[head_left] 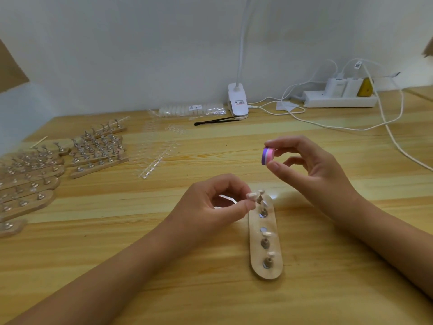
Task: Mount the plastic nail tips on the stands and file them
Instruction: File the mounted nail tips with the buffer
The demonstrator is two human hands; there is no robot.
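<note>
Wooden table (210, 289) carries one oval base (257, 268) at centre, lying lengthwise away from the viewer; four metal stands (265, 242) rise from it, each topped with a white tip, and one bare metal disc (263, 229) shows between the second and third; left hand (218, 202) sits just beside the far end of the base, fingers curled, thumb and forefinger pinching a white nail tip (251, 196) close to the farthest stand; whether a stand is attached beneath that tip cannot be told; right hand (311, 167) is raised above and beyond the base, thumb and forefinger grasping a small pink and purple file (267, 156), remaining fingers loosely bent; file is apart from the tip, not touching it; far left, many racks (93, 148) of stands lie in rows; clear strips (154, 158) lie beside them; against the wall, a bag (192, 110), a white clip lamp (237, 102), and a power strip (339, 99) with white cables (328, 124) trailing over the table.
</note>
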